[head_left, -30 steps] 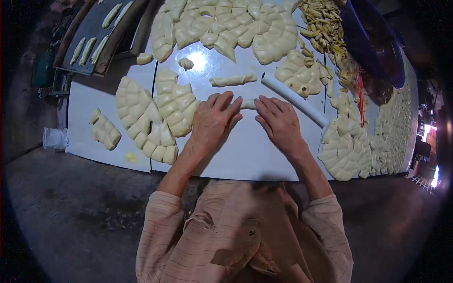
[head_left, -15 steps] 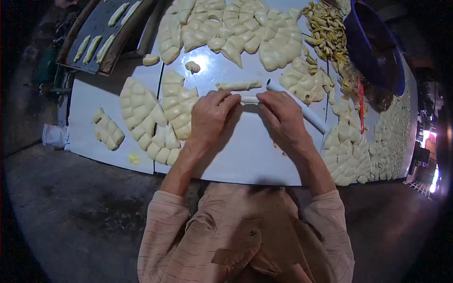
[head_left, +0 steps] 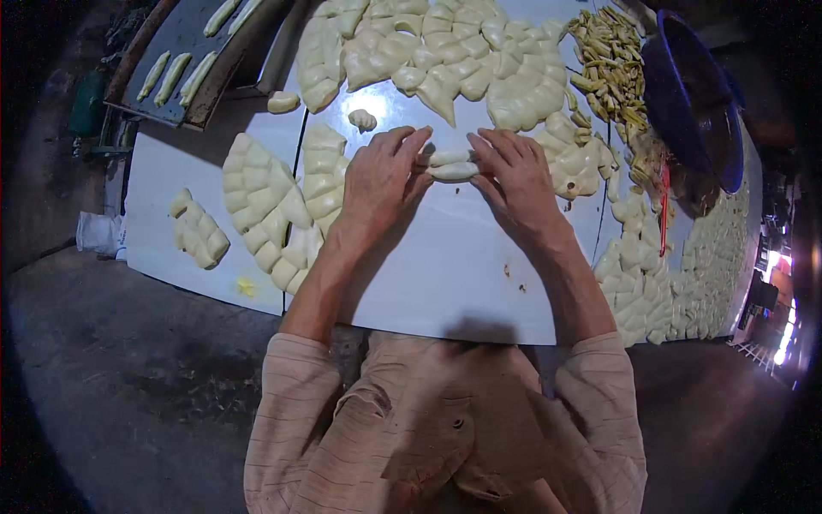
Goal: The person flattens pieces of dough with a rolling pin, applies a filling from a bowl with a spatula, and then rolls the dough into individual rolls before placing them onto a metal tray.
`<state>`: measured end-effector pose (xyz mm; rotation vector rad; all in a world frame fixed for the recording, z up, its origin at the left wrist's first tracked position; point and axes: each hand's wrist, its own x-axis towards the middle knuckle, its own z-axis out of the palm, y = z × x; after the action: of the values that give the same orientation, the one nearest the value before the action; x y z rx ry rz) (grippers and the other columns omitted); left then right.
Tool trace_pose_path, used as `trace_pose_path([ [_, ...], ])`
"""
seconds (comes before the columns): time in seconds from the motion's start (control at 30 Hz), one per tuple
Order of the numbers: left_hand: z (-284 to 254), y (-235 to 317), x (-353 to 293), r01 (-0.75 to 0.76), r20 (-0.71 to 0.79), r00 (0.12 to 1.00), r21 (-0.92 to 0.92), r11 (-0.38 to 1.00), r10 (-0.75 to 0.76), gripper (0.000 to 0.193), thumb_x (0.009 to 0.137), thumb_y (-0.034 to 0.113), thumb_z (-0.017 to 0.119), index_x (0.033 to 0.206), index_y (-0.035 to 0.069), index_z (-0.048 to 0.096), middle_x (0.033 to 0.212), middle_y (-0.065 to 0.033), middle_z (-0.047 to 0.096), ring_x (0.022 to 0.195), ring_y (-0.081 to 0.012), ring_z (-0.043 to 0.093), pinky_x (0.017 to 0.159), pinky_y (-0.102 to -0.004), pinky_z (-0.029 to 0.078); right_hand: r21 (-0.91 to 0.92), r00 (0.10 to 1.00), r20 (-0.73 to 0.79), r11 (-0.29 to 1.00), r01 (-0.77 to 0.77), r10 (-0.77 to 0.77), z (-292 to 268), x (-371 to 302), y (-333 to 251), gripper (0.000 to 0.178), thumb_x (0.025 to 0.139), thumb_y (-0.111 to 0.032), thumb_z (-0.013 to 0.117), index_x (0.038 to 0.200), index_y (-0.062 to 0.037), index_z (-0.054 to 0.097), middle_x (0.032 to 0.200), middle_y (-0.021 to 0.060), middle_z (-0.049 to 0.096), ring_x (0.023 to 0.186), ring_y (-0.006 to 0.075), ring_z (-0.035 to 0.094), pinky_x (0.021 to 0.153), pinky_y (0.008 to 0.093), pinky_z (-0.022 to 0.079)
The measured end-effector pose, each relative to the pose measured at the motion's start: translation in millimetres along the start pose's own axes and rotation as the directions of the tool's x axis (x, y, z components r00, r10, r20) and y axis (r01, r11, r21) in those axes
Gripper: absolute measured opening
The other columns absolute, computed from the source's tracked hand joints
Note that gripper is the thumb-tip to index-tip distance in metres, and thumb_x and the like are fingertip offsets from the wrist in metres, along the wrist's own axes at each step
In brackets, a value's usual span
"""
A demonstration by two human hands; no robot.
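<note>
Two pale dough rolls (head_left: 451,165) lie side by side over the middle of the white table. My left hand (head_left: 383,174) grips their left ends, thumb on the near side and fingers on the far side. At the right ends my right hand (head_left: 519,178) does the same, its fingers curved around the dough. The rolls' tips are hidden by my fingers. Just beyond my left hand sits a small twisted dough lump (head_left: 362,120). Cut dough pieces (head_left: 324,176) in a scored slab lie beside my left wrist.
Scored dough slabs (head_left: 445,51) cover the table's far side, with more (head_left: 634,287) at the right. A heap of yellowish strips (head_left: 606,64) lies by a dark blue basin (head_left: 685,94) and a red stick (head_left: 664,206). Shaped dough sticks rest on a dark tray (head_left: 193,43), far left.
My hands have brought the near roll against the farther one, and now hold both together. The white tube by my right hand no longer shows. The view has shifted slightly.
</note>
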<state>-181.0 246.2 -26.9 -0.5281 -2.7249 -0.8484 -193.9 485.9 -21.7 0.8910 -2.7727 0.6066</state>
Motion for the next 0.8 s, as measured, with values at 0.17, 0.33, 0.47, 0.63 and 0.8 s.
trace_pose_path([
  [0.17,-10,0,16,0.032,0.324,0.946,-0.068,0.997,-0.008,0.055,0.081,0.023,0.080,0.131,0.009,0.063,0.120,-0.0136,0.064,0.109,-0.0340,0.062,0.093,-0.0436,0.051,0.053,0.985,0.155,0.996,0.066,-0.073,-11,6,15,0.054,0.083,-0.028,0.075,0.131,-0.0070,0.061,0.129,0.0107,0.062,0.123,0.0302,0.054,0.111,0.0481,0.034],
  [0.33,3,-2,21,0.012,0.367,0.930,-0.040,0.999,0.003,0.047,0.080,0.031,0.080,0.119,0.010,0.068,0.119,-0.0123,0.065,0.109,-0.0320,0.062,0.091,-0.0428,0.051,0.134,0.979,0.192,0.990,0.038,-0.064,-19,22,11,0.041,0.082,-0.024,0.073,0.119,-0.0059,0.065,0.119,0.0112,0.063,0.117,0.0304,0.056,0.106,0.0470,0.036],
  [0.47,2,0,18,-0.038,0.279,0.958,-0.097,0.995,0.063,0.039,0.081,0.027,0.080,0.113,0.008,0.071,0.119,-0.0112,0.066,0.110,-0.0317,0.062,0.093,-0.0416,0.052,0.135,0.957,0.285,0.991,0.020,-0.058,-22,21,22,0.036,0.082,-0.021,0.073,0.114,-0.0049,0.065,0.115,0.0126,0.063,0.113,0.0312,0.057,0.105,0.0464,0.037],
  [0.63,-9,-2,15,0.039,0.253,0.967,-0.031,0.999,-0.030,0.030,0.079,0.019,0.080,0.107,0.009,0.073,0.119,-0.0112,0.067,0.111,-0.0322,0.063,0.093,-0.0415,0.052,0.187,0.978,0.192,0.982,0.040,-0.076,-24,22,18,0.026,0.081,-0.017,0.072,0.102,-0.0031,0.065,0.109,0.0130,0.064,0.107,0.0324,0.058,0.098,0.0450,0.042],
  [0.8,-15,4,10,0.000,0.162,0.987,-0.018,1.000,0.003,0.012,0.085,0.013,0.066,0.090,0.003,0.061,0.089,-0.0167,0.064,0.091,-0.0386,0.062,0.077,-0.0487,0.051,0.247,0.956,0.252,0.965,0.083,-0.147,-13,32,23,0.024,0.081,-0.014,0.069,0.101,-0.0015,0.065,0.094,0.0136,0.066,0.094,0.0329,0.062,0.088,0.0452,0.047],
])
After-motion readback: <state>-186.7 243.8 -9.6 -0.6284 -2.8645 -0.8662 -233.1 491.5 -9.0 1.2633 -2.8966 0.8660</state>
